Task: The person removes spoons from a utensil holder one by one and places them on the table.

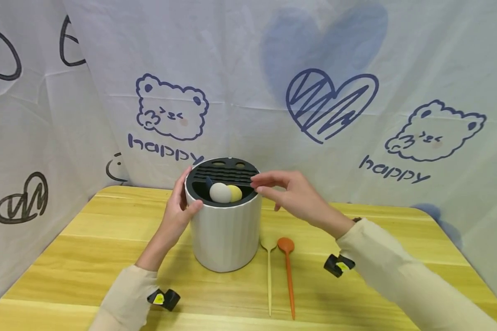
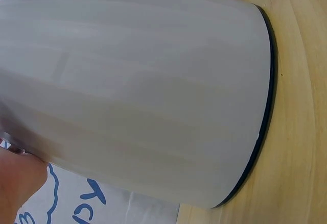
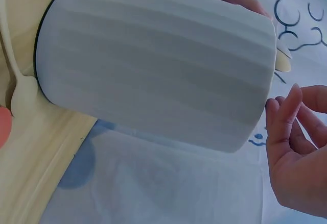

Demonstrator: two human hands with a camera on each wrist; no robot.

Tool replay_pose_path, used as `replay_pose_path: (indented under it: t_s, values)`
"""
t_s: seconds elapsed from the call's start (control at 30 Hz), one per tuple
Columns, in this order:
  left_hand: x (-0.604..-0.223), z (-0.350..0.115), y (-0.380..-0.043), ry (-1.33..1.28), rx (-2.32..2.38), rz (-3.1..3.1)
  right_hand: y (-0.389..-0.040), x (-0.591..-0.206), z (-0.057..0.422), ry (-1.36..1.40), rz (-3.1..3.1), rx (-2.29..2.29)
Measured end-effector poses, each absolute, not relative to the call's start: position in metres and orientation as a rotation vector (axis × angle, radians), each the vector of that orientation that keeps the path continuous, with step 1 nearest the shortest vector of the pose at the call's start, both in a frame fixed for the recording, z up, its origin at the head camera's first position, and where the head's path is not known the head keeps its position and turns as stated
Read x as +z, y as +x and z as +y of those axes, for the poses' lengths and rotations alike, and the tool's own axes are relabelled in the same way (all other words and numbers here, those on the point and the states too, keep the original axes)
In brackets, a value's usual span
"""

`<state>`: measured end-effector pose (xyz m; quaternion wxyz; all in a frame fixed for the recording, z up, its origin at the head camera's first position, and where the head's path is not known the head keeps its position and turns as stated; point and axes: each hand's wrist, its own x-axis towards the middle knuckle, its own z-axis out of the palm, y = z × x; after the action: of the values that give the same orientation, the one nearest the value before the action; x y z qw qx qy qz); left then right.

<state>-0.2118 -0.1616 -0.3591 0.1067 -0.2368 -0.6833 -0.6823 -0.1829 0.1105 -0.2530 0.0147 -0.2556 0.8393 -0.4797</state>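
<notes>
A white ribbed utensil holder with a black slotted top stands upright on the table. My left hand grips it near the top, thumb over the front rim and fingers along the left side. My right hand is at the right edge of the rim, its fingers loosely bent with nothing between them. Out of the holder's front opening show a white rounded spoon head, a yellow one behind it, and a dark blue tip. Their lower parts are hidden inside.
To the right of the holder, a pale yellow spoon and an orange spoon lie side by side on the wooden table, handles toward me. A white cloth with drawings hangs behind the table.
</notes>
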Motion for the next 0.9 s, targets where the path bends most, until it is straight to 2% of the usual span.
replay_pose_path:
  t_s: [0.53, 0.9]
  values:
    - [-0.357, -0.162, -0.213, -0.680, -1.991, -2.050, -0.196, -0.239, 0.080, -0.808, 2.533, -1.285]
    - [-0.357, -0.161, -0.213, -0.681, -2.002, -2.028, -0.199, -0.238, 0.076, -0.797, 2.504, -1.320]
